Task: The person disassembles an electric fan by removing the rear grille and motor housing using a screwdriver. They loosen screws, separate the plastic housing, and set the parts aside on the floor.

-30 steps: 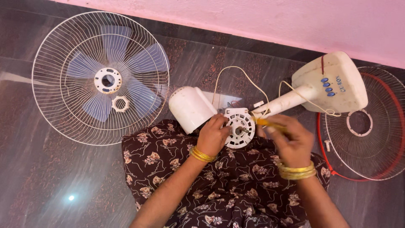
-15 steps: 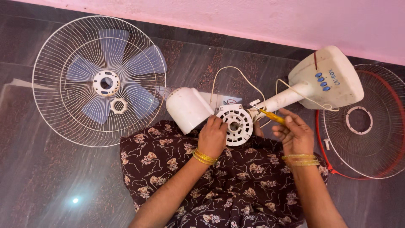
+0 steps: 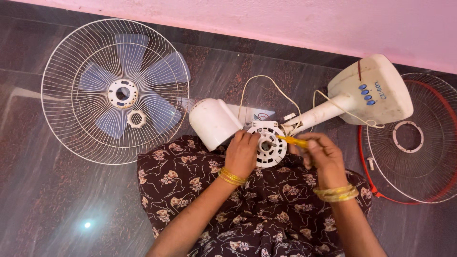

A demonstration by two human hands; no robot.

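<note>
1. Sitting on the floor (image 3: 57,200), the person has the fan motor (image 3: 267,143) propped on the lap, face up, which puts its front plate squarely under both hands.
2. Left hand (image 3: 242,153): fingers curled over the motor's left rim, gripping it. Judged purpose: keeps the housing from turning or sliding on the cloth.
3. Right hand (image 3: 320,153): closed around a yellow screwdriver (image 3: 291,140), held nearly level, tip pointing left toward the middle of the motor face, near the shaft. Whether the tip touches metal cannot be told.
4. White rear cover (image 3: 214,123) lies just left of the motor, touching or nearly so; probably off so the motor is reachable.
5. Stand (image 3: 319,114) runs from the motor up-right to the base (image 3: 376,90) with blue buttons; base rests on the floor by the pink wall (image 3: 285,19). A pale cord (image 3: 266,83) loops between them.
6. Parts set aside: the blue blade (image 3: 119,90) lies under a white grille (image 3: 62,114) at left, with a small ring (image 3: 136,118); a red-rimmed grille (image 3: 414,143) lies at right. Both well apart from the hands, leaving the lap free.
</note>
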